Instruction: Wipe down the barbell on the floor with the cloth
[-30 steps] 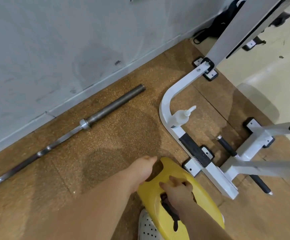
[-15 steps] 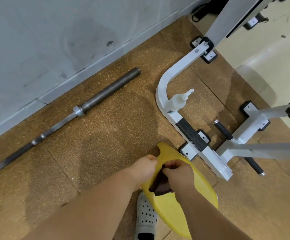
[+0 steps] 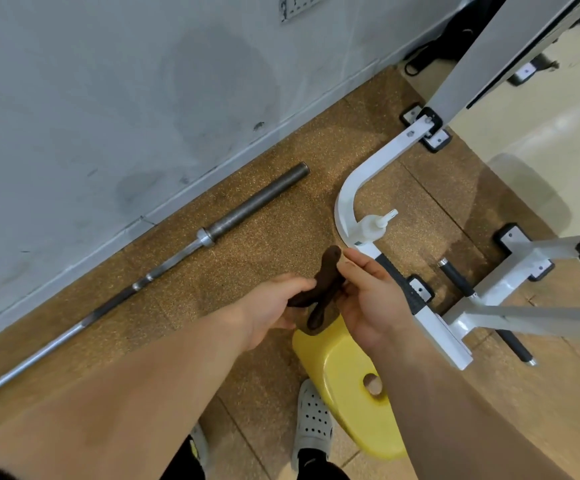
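A long steel barbell [image 3: 177, 252] lies on the brown rubber floor along the grey wall, its thick sleeve end pointing up and right. A small dark brown cloth [image 3: 326, 289] hangs crumpled between my hands, above the front of a yellow stool [image 3: 347, 386]. My left hand [image 3: 274, 306] grips the cloth's left part. My right hand [image 3: 368, 299] pinches its upper right part between thumb and fingers. Both hands are well clear of the barbell, to its right and nearer to me.
A white machine frame [image 3: 350, 192] curves across the floor on the right, with black pegs and grey bars. A white squeeze bottle [image 3: 373, 228] stands against it. My white perforated shoe [image 3: 312, 417] is beside the stool. Pale tile floor [image 3: 541, 140] lies far right.
Both hands have lifted the dark cloth off the yellow stool and raised it forward. The cloth now hangs in the air between them.
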